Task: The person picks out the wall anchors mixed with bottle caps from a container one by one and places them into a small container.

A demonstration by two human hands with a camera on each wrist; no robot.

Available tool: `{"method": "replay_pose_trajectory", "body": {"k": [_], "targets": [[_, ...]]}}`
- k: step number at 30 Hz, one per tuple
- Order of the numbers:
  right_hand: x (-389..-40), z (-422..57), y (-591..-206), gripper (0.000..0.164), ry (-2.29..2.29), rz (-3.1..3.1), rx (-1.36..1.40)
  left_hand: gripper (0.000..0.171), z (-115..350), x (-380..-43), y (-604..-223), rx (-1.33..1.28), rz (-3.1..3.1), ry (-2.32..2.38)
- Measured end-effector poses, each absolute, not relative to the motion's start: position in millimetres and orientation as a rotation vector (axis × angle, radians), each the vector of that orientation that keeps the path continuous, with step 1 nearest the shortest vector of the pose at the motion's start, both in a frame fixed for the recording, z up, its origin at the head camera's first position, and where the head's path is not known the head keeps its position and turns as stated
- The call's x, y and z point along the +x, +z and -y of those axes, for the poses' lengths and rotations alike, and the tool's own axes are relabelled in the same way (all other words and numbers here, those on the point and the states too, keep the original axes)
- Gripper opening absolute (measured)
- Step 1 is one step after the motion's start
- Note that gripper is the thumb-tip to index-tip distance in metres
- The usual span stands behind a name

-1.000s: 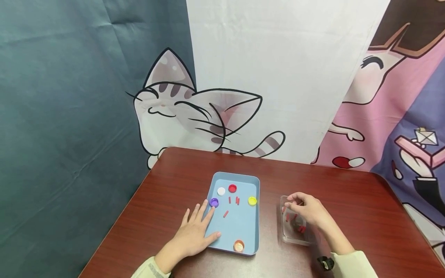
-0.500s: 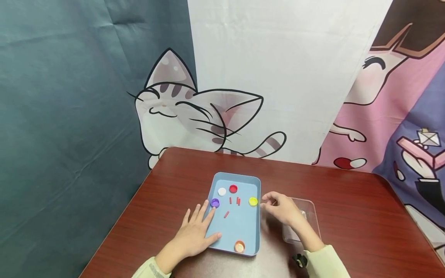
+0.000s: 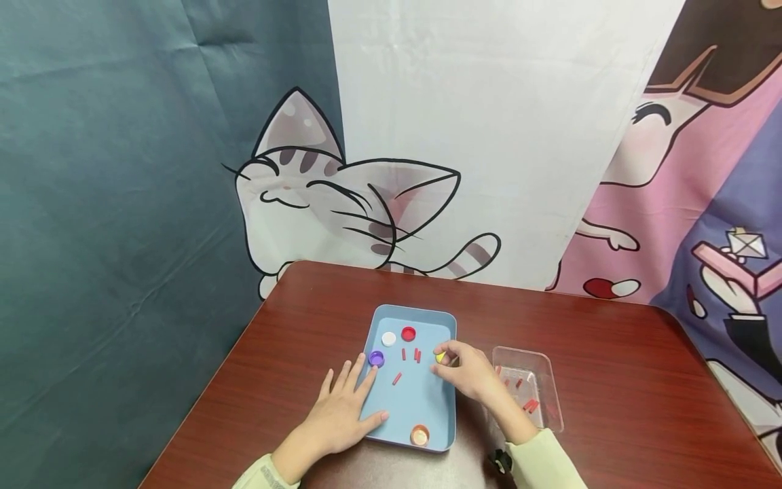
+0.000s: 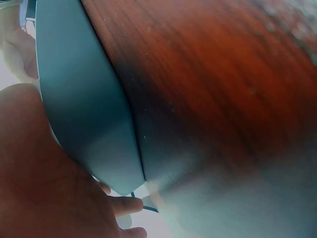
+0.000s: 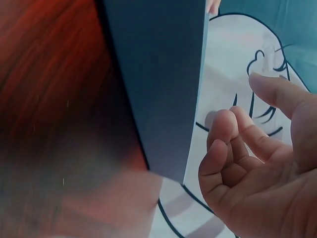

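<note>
A light blue tray (image 3: pixel 411 406) lies on the table. My left hand (image 3: pixel 338 415), fingers spread, rests over its left edge, fingertips close to a purple bottle cap (image 3: pixel 376 358). My right hand (image 3: pixel 472 373) is over the tray's right side, bent fingers around a yellow cap (image 3: pixel 440 356), which they partly cover. In the right wrist view a gap shows between the thumb (image 5: pixel 275 91) and the curled fingers, and nothing appears in it. Red (image 3: pixel 408 333) and white (image 3: pixel 388 338) caps sit toward the far end, with short red sticks (image 3: pixel 397 378) nearby.
To the right of the tray stands a clear plastic box (image 3: pixel 552 390) with several red sticks (image 3: pixel 530 405) inside. An orange cap (image 3: pixel 419 435) sits in the tray's near right corner. Printed cloth (image 3: pixel 489 136) hangs behind the brown table (image 3: pixel 623 380).
My right hand has moved left from above the clear box, over the tray's edge, to the yellow cap. The left hand and the sticks in the tray have stayed in place.
</note>
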State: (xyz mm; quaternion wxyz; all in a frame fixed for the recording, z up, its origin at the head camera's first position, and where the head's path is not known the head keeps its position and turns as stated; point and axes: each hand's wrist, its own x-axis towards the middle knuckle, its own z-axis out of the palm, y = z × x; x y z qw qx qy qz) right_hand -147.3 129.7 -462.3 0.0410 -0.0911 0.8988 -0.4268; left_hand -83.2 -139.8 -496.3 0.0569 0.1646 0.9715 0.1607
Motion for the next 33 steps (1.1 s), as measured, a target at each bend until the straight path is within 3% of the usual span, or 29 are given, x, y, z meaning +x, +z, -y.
{"method": "replay_pose_trajectory", "body": {"k": [18, 33], "targets": [[-141, -89, -481, 0.032, -1.244, -2.773, -0.449, 0.082, 141, -83, -498, 0.508, -2.948, 0.474], [-139, -67, -490, 0.044, -1.049, -2.790, -0.367, 0.083, 141, -84, -498, 0.514, -2.964, 0.451]]}}
